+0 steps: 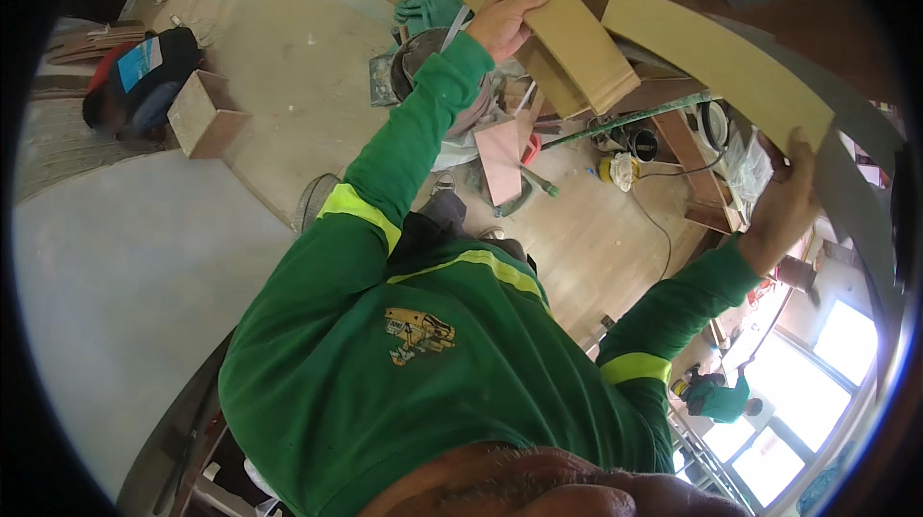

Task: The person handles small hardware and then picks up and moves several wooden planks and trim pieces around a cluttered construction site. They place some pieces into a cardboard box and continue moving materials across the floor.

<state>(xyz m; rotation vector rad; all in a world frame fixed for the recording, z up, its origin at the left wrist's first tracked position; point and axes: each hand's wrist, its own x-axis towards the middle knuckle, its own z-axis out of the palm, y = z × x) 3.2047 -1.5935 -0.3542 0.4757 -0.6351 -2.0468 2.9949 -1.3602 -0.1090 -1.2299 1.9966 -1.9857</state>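
Both my arms are raised, in green sleeves with yellow bands. My left hand [504, 25] grips the edge of a long tan panel [553, 17], folded like a channel at its near end. My right hand [784, 200] holds the end of a second flat, yellowish-tan board [721, 61], its thumb on the face and the other fingers partly hidden. This board slants from the upper middle down to the right. A dark bucket [423, 61] with a green cloth [430, 10] over it stands below my left hand.
On the floor lie a pinkish board [498, 161], a green pole [625, 123] and a cable [663, 229]. Open buckets [711, 123] stand near the right boards. One person [144, 80] crouches at left beside a wooden box [204, 115]; another [721, 397] is by the windows.
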